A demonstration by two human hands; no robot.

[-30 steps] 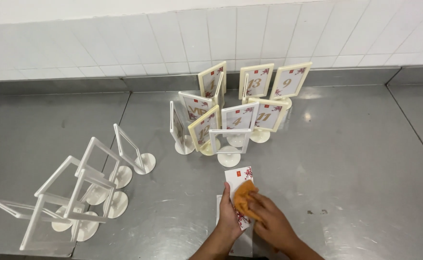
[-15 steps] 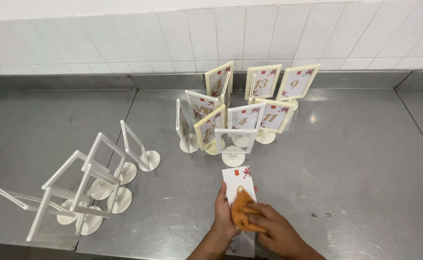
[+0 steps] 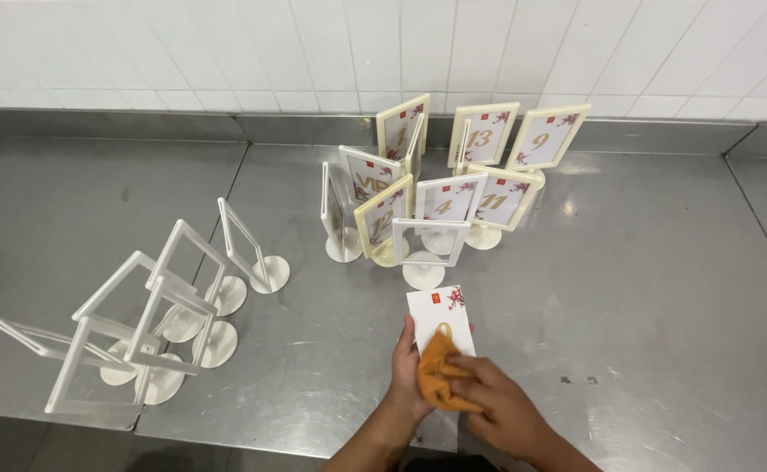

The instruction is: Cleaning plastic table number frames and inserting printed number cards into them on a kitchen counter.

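White card (image 3: 438,313) lies flat on the steel bench (image 3: 645,288), pinned at its edge by the left hand (image 3: 408,371). Right hand (image 3: 501,409) presses a bunched orange cloth (image 3: 437,378) onto it, just before the empty stand (image 3: 427,253).

Bright, even overhead light, sharp focus

Soft glare streaks the steel counter (image 3: 628,262) beyond the fingers (image 3: 408,336); short faint shadows fall beneath them, and the counter seams bow slightly toward the frame edges.

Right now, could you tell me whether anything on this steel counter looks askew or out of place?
Yes: among the empty white frames at the left, one lies tipped over near the counter's front edge. The rest stand, crowded and crooked. Nothing looks spilled or broken.
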